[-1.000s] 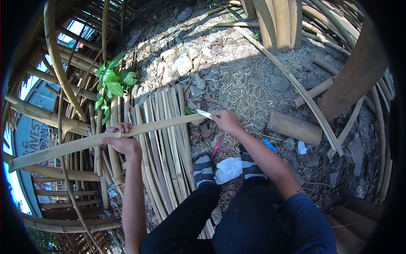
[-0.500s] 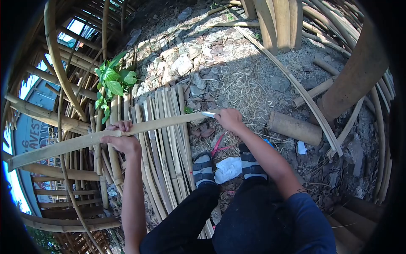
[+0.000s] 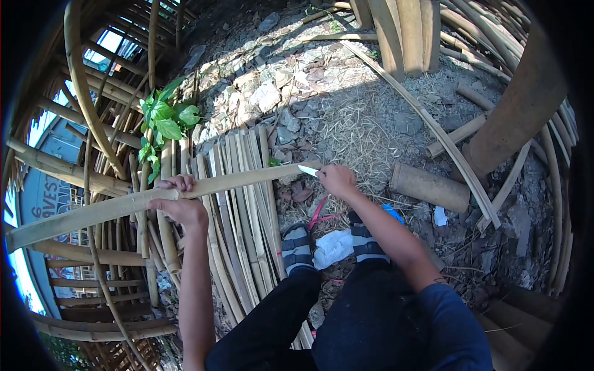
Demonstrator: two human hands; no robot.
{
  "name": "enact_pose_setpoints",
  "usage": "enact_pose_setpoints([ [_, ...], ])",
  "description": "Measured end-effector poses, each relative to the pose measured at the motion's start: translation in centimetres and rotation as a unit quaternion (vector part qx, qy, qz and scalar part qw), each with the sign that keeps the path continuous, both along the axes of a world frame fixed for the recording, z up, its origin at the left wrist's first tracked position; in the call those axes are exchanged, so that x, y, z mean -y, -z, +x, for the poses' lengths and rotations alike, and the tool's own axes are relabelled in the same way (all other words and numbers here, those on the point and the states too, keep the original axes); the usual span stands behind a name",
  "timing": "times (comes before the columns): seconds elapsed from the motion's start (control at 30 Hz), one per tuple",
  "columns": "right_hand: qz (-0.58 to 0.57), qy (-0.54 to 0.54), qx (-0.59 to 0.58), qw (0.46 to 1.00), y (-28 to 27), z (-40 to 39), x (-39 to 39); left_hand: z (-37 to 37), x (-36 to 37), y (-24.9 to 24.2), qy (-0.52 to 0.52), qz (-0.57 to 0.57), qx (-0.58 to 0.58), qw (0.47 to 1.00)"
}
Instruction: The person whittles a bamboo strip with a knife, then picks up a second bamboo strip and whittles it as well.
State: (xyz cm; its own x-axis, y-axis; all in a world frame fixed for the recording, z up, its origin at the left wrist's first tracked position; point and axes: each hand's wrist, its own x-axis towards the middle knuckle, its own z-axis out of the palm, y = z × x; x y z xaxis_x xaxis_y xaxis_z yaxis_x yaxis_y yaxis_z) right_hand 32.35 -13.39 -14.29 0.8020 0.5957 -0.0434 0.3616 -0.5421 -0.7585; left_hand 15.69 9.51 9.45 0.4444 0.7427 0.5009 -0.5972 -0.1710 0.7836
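Observation:
My left hand (image 3: 178, 199) is wrapped around a long split bamboo strip (image 3: 241, 180), which slants across in front of me from the far left to the middle. In my right hand (image 3: 338, 181) is a knife (image 3: 307, 170); its pale blade shows beyond the fingers, and the handle is hidden in the fist. The blade lies against or just over the strip's right end. Below the strip, many bamboo slats (image 3: 247, 235) lie side by side on the ground, left of my feet.
A bamboo lattice (image 3: 80, 173) stands on the left, with a green plant (image 3: 162, 117) beside it. Thick bamboo poles (image 3: 520, 105) rise at the right, near a short bamboo piece (image 3: 431, 187). White crumpled plastic (image 3: 334, 248) lies between my sandals (image 3: 298, 248). Stones and shavings cover the ground.
My right hand and the knife have shifted slightly right and down, and the blade now points more steeply up-left. The bamboo strip has slid slightly left; my left hand keeps its hold.

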Motion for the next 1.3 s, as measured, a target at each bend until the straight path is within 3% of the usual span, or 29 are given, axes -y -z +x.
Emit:
enact_pose_setpoints([
  [0.07,-0.022,0.024,-0.007,0.999,-0.3,-0.2,-0.3,0.1,-0.3,0.2,0.004,-0.019,0.009,1.0],
  [0.13,0.087,0.015,-0.097,0.991,-2.6,-2.0,-0.4,0.5,0.4,-0.2,0.0,-0.004,-0.002,1.0],
  [0.17,0.085,0.017,-0.099,0.991,-2.7,-2.4,-0.5,0.6,0.9,-0.4,-0.004,0.01,-0.013,1.0],
  [0.23,0.038,0.016,-0.061,0.997,-3.0,-2.6,-0.5,0.6,1.2,-0.2,-0.009,0.003,-0.009,1.0],
  [0.5,0.089,-0.015,-0.105,0.99,-3.9,-2.5,-0.6,0.9,2.0,-0.4,0.002,0.012,0.002,1.0],
  [0.57,0.028,0.027,-0.006,0.999,-2.8,-1.4,-0.5,1.0,1.9,-0.5,-0.012,0.006,0.001,1.0],
  [0.63,0.024,0.031,-0.021,0.999,-3.7,-1.8,-0.6,1.1,1.7,-0.4,-0.018,0.002,0.006,1.0],
  [0.7,0.177,-0.049,-0.202,0.962,-4.1,-2.3,-1.0,1.5,1.7,-0.4,-0.008,0.013,0.012,1.0],
  [0.77,0.143,-0.053,-0.144,0.978,-3.9,-2.4,-1.0,1.8,2.2,-0.5,-0.017,0.007,0.009,1.0],
  [0.83,-0.007,0.034,-0.003,0.999,-4.1,-2.0,-0.8,1.9,2.3,-0.6,-0.018,0.008,0.013,1.0],
  [0.9,0.013,0.032,-0.023,0.999,-4.9,-2.7,-0.6,1.8,1.9,-0.4,-0.012,0.014,0.007,1.0],
  [0.97,0.138,-0.014,-0.087,0.986,-6.0,-3.9,-0.9,1.9,1.9,-0.4,-0.001,0.022,0.019,1.0],
  [1.1,0.055,0.02,-0.031,0.998,-4.7,-3.5,-1.0,1.5,1.8,-0.3,-0.001,0.012,0.009,1.0],
  [1.3,0.122,-0.032,-0.166,0.978,-5.5,-4.2,-1.9,1.2,1.5,-0.1,0.001,0.019,0.011,1.0],
])
